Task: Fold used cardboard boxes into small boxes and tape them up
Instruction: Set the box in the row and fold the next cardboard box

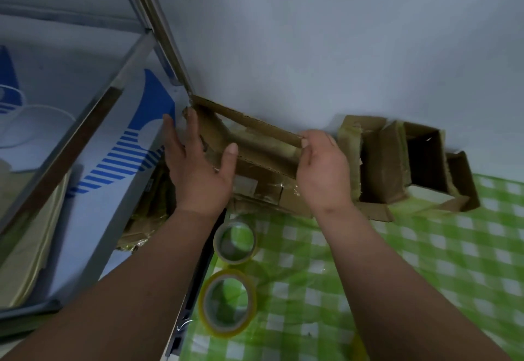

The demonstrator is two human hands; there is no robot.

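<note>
head view: both hands on open cardboard box

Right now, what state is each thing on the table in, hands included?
cardboard box: open, flaps up, held at both ends.
left hand: fingers straight, pressing the box's left end.
right hand: pinching the far flap's right corner.
second box: open, lying by the wall, untouched.
near tape roll: flat on the checked cloth.
far tape roll: flat, unused.
</note>
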